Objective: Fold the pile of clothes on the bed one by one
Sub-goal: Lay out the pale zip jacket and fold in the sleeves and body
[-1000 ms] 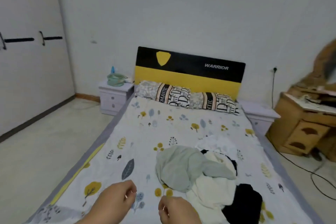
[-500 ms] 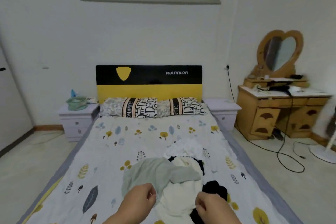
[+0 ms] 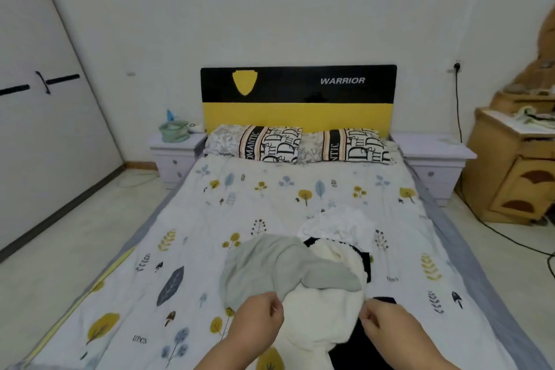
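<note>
A pile of clothes lies on the near half of the bed (image 3: pixel 270 201). A grey-green garment (image 3: pixel 270 267) is on top at the left, over a cream garment (image 3: pixel 318 309). Black clothes (image 3: pixel 354 348) and a white lacy piece (image 3: pixel 336 222) lie under and behind them. My left hand (image 3: pixel 255 327) is at the grey-green garment's near edge, its curled fingers pinching the hem. My right hand (image 3: pixel 387 330) has its fingers curled at the cream garment's right edge; whether it holds cloth is unclear.
Two patterned pillows (image 3: pixel 300 147) lie against the black-and-yellow headboard (image 3: pixel 297 99). White nightstands (image 3: pixel 177 156) (image 3: pixel 432 162) flank the bed. A wooden dresser (image 3: pixel 516 171) stands at the right, with a cable (image 3: pixel 510 237) across the floor. A wardrobe (image 3: pixel 36 129) fills the left wall.
The view swung left and tilted down. Both hands stayed at the near edge of the pile, the left now on the grey-green garment's hem.
</note>
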`<state>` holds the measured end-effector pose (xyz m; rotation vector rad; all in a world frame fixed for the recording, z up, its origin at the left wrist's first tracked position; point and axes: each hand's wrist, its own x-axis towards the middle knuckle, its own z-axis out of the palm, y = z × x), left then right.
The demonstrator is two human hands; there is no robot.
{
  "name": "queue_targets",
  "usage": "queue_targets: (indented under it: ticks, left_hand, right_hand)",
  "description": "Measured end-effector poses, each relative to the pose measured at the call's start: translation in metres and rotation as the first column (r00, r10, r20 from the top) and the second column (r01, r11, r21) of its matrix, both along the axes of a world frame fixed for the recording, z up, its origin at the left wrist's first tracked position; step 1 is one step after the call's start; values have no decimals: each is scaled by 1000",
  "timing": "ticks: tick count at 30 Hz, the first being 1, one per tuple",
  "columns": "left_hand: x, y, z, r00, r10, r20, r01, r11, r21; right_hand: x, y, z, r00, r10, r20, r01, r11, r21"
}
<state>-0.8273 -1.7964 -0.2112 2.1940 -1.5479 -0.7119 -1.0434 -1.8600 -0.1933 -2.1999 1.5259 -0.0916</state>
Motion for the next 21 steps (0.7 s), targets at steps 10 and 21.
queue_targets:
  ticks: [10, 21]
  left_hand:
    - [69, -82, -137, 990, 12, 143, -32, 990, 140]
    - [120, -137, -315, 897, -147, 418, 30, 962, 273]
  right_hand:
    - [60, -89, -129, 1000, -14, 9, 14, 999, 44]
    - [146, -155, -306, 968, 175, -180, -160, 983, 94]
